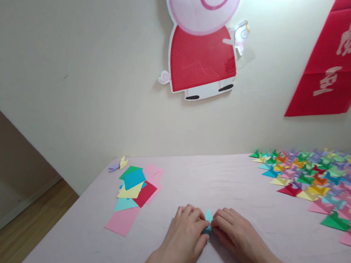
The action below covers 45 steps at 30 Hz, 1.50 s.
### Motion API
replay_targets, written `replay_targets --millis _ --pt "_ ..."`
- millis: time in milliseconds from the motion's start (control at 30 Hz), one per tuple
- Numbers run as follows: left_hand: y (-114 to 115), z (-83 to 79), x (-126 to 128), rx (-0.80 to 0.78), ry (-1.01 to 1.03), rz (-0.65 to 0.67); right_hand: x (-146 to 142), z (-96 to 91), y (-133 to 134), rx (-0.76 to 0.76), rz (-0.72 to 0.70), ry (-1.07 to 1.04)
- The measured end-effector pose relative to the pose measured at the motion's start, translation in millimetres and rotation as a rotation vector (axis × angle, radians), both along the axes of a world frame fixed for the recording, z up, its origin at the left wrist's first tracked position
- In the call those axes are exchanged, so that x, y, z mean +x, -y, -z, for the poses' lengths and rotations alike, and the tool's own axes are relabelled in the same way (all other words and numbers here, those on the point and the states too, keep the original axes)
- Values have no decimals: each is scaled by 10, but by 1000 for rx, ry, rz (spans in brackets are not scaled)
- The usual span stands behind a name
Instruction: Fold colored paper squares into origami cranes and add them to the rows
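Note:
A small teal folded paper piece (208, 222) sits on the pale pink tablecloth (251, 194) between both my hands. My left hand (185, 233) curls its fingers against the paper's left side. From the right, my right hand (233, 233) pinches the same piece with bent fingers. Most of the paper is hidden under the fingertips.
A loose stack of coloured square sheets (134, 191) lies to the left, with two small folded pieces (119, 164) behind it. Several finished folded paper figures (324, 187) cover the far right. The table's left edge drops to a wooden floor (27, 228). A cartoon cutout (201, 39) and a red banner (342, 59) hang on the wall.

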<state>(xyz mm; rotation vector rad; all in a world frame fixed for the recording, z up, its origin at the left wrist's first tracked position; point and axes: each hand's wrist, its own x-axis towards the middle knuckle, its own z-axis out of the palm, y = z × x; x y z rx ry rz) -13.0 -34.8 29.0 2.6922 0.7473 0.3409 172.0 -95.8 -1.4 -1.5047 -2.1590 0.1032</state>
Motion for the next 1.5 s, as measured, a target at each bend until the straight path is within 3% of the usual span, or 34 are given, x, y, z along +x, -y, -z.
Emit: replay_targets --millis 200,433,667,833,1067,1500 --pt "-17 80 100 119 -25 -24 38 -33 22 -44 -1 -78" --pt "-86 125 242 235 -32 -16 108 -41 45 -55 92 -122" --pt "-124 267 285 122 66 -86 164 -52 15 -148 111 -282" --pt "-127 277 300 68 108 -115 196 -54 -21 -227 118 -342" --pt "-124 295 284 47 124 -104 190 -92 -141 -337 119 -316" --pt "-233 237 213 -55 135 -34 91 -70 -229 -351 233 -250"
